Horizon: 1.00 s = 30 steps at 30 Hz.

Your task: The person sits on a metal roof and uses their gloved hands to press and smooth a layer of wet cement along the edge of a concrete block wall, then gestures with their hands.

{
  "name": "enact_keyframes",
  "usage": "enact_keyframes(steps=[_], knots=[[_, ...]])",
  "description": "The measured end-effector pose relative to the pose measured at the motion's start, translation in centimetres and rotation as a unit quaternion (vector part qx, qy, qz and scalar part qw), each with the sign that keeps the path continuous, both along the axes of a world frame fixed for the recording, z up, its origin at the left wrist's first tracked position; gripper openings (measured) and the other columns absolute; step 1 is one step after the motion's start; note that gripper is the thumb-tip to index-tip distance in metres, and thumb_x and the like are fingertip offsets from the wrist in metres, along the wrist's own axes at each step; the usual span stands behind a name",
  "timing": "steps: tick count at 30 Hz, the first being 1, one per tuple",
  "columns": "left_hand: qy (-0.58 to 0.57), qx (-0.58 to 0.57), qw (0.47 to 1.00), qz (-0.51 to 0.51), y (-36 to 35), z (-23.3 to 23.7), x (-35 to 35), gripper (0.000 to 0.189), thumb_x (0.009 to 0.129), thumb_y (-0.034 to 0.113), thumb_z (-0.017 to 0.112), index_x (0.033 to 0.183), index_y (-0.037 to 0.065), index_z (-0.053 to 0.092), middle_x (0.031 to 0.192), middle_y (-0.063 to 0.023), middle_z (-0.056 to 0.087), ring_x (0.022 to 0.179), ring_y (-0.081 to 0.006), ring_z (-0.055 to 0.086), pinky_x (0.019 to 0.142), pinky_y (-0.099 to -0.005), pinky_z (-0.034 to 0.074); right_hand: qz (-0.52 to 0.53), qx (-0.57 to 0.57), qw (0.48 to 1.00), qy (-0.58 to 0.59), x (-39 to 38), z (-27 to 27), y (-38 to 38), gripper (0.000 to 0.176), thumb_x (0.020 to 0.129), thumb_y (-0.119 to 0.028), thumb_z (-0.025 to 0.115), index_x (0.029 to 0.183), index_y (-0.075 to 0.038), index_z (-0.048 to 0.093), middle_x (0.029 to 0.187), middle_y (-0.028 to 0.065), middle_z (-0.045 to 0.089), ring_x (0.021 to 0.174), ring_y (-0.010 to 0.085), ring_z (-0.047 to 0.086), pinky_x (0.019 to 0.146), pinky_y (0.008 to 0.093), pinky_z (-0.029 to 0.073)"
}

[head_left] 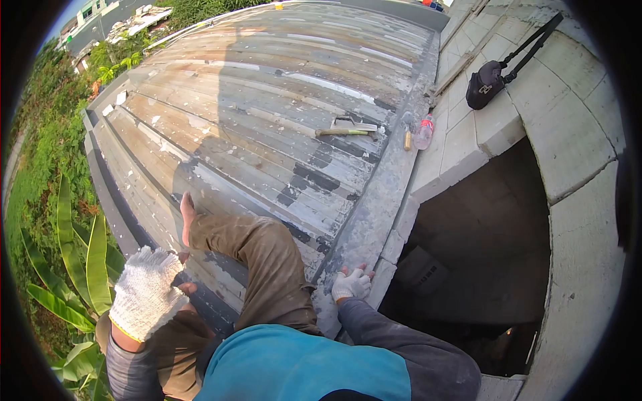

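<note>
My left hand (147, 292), in a white knitted glove, is raised over my left leg beside the roof's edge. Its back faces me and its fingers are mostly hidden, so I cannot tell what it may hold. My right hand (352, 285) wears a similar glove with bare fingertips showing. It rests with fingers apart on the grey flashing strip (374, 207) beside the block wall. My bare right foot (188, 217) is on the metal roof (261, 144), and brown trousers (254, 257) cover my bent leg.
A green-handled tool (346, 131) lies on the roof. Near the wall are a pink-labelled plastic bottle (424, 134) and a small tan cylinder (407, 140). A black bag (486, 85) sits on the blocks (582, 120). A deep dark opening (478, 260) gapes at right; plants (67, 240) border the left edge.
</note>
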<state>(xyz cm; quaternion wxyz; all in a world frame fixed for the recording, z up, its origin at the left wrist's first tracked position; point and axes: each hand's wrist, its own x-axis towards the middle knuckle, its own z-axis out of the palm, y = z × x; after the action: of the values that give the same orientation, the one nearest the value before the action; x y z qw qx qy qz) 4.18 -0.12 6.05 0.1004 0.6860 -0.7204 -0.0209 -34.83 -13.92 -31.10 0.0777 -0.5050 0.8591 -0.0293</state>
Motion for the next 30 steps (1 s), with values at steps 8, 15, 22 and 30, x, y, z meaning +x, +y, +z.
enact_keyframes(steps=[8,15,22,30], knots=[[-0.002,0.027,0.999,0.021,0.23,0.12,-0.14,0.055,0.071,0.035,0.081,0.118,0.007,0.068,0.095,-0.0147,0.066,0.091,-0.0404,0.062,0.081,-0.0502,0.05,-0.002,-0.027,1.0,0.012,0.13,-0.29,0.14,0.075,0.096,-0.055,0.055,0.156,-0.013,0.039,0.154,0.0303,0.038,0.138,0.0437,0.041,0.115,0.0548,0.03],[0.012,0.037,0.999,0.033,0.29,0.56,-0.43,0.052,0.071,0.031,0.082,0.115,0.007,0.068,0.101,-0.0136,0.068,0.095,-0.0385,0.062,0.084,-0.0493,0.05,0.005,-0.014,1.0,0.011,0.08,-0.15,0.12,0.078,0.095,-0.057,0.056,0.157,-0.014,0.039,0.153,0.0315,0.038,0.133,0.0435,0.044,0.113,0.0549,0.031],[0.016,0.017,0.999,0.022,0.53,0.16,-0.14,0.053,0.07,0.031,0.082,0.115,0.007,0.068,0.099,-0.0133,0.068,0.093,-0.0377,0.062,0.082,-0.0488,0.05,0.001,-0.019,1.0,0.021,0.11,-0.05,0.14,0.076,0.096,-0.057,0.054,0.158,-0.014,0.037,0.153,0.0297,0.039,0.136,0.0437,0.042,0.115,0.0543,0.03],[0.011,0.006,1.0,0.02,0.35,0.28,-0.27,0.048,0.071,0.031,0.082,0.111,0.007,0.069,0.093,-0.0128,0.066,0.09,-0.0373,0.061,0.081,-0.0486,0.049,-0.007,0.009,1.0,-0.002,0.24,0.61,0.01,0.078,0.097,-0.058,0.052,0.159,-0.015,0.034,0.158,0.0306,0.032,0.139,0.0439,0.039,0.117,0.0547,0.028]])
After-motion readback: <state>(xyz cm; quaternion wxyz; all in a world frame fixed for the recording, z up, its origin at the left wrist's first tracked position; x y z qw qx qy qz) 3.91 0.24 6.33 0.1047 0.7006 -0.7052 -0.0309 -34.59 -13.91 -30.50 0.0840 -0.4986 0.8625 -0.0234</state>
